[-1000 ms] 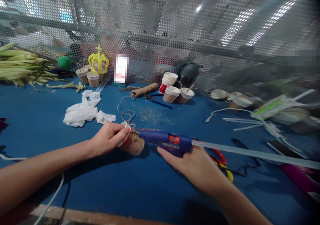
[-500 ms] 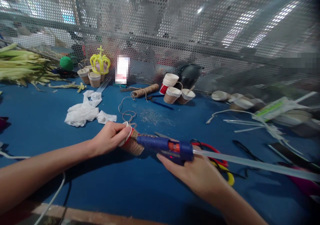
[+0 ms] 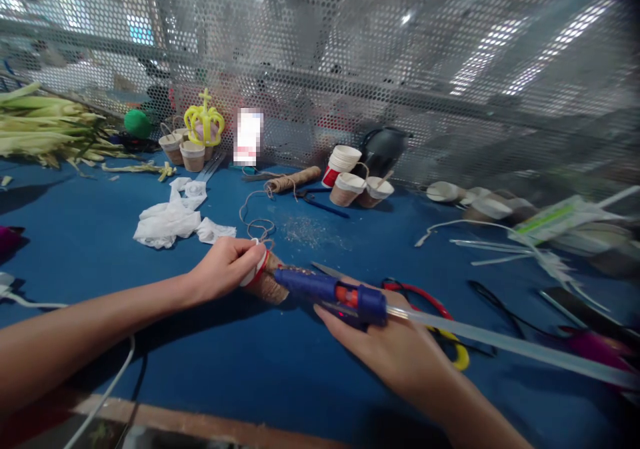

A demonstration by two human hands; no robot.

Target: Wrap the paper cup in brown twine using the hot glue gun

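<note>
My left hand [image 3: 227, 267] pinches the rim of a small paper cup [image 3: 267, 286] wrapped in brown twine, tilted on its side just above the blue table. In my right hand [image 3: 385, 339] is a blue glue gun [image 3: 325, 289], its nozzle pointing left at the twine on the cup. A long clear glue stick [image 3: 480, 332] runs out of the gun's back end. Loose twine [image 3: 257, 226] trails from behind the cup toward a twine roll [image 3: 295, 180]. Beneath the gun lie scissors [image 3: 420, 294] with red and yellow handles, partly hidden.
Crumpled white cloth [image 3: 167, 222] lies left of centre. Twine-wrapped cups [image 3: 347, 190] stand at the back, beside dark blue pliers [image 3: 325, 204]. A yellow crown-shaped object [image 3: 204, 126] and a bundle of husks [image 3: 45, 129] are at the back left. A perforated metal screen [image 3: 300, 49] rises behind.
The view has shifted slightly. Both hands keep their hold on the cup and glue gun, with the nozzle still at the twine.
</note>
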